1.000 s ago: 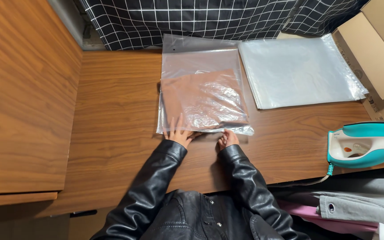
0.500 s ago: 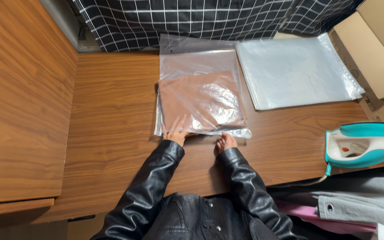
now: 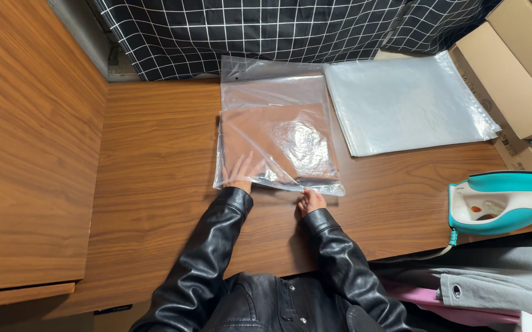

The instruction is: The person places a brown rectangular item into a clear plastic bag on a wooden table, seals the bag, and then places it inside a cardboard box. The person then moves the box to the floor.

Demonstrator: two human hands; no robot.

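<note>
A view from above onto a brown wood-grain desk [image 3: 155,184], with a person's two arms in black leather jacket sleeves reaching up from the bottom of the frame. At the centre lies a clear plastic bag [image 3: 275,92] holding a folded brown cloth [image 3: 260,132] — the cloth fills the lower part of the bag, the upper part lies flat and see-through. The left hand [image 3: 241,172] rests flat on the bag's lower left corner, its fingers spread and pressing down on the plastic over the cloth. The right hand [image 3: 310,200] sits at the bag's lower edge, right of centre, fingers curled at the plastic rim — whether they pinch it or only touch it cannot be told.

Just right of the bag, in the upper right of the frame, lies a stack of empty clear plastic bags [image 3: 407,101]. Brown cardboard boxes [image 3: 512,74] stand at the far right. A teal and white clothes iron [image 3: 503,203] sits at the desk's right edge. A black fabric with a white grid [image 3: 266,31] hangs along the top.
</note>
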